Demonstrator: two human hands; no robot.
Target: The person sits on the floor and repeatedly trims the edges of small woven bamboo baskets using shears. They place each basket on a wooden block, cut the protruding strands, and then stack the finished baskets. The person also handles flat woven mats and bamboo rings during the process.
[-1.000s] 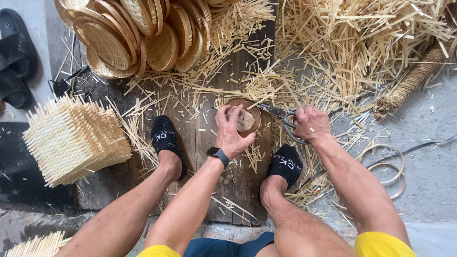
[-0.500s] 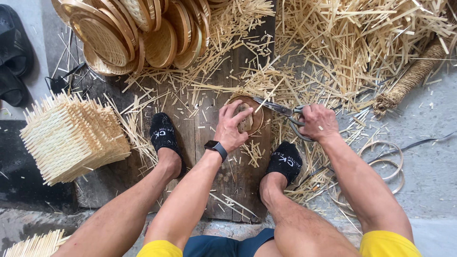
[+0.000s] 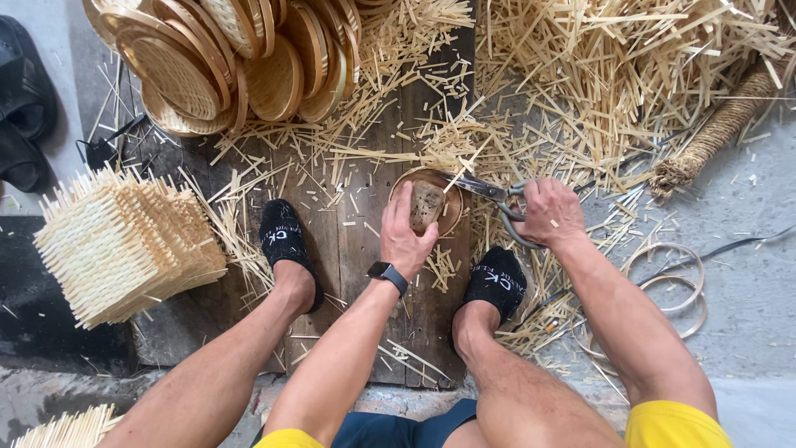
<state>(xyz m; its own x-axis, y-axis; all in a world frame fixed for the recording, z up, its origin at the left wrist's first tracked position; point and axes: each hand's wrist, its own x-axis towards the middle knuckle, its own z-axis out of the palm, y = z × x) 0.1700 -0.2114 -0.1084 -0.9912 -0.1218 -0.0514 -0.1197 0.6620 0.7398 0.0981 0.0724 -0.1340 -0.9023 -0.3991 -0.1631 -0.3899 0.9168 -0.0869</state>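
i've got my left hand (image 3: 406, 236) pressed down on a small round woven bamboo tray (image 3: 427, 203), fingers closed over a brownish block (image 3: 426, 205) that sits in the middle of it. the tray lies on the dark wooden boards (image 3: 365, 249) between my two feet in black socks (image 3: 282, 236), nearer the right foot. my right hand (image 3: 547, 211) is curled shut around the loop handles of a pair of metal shears (image 3: 489, 195), whose blades reach across to the tray's upper right rim and touch it there. whether the blades are parted i cannot tell.

a heap of bamboo offcuts (image 3: 597, 91) covers the floor beyond the tray. a stack of finished round trays (image 3: 224, 66) leans at upper left, and a stack of square woven mats (image 3: 124, 245) sits left of my left foot. thin bamboo hoops (image 3: 672, 278) lie on the concrete to my right, a coil of twisted rope (image 3: 713, 133) above them.
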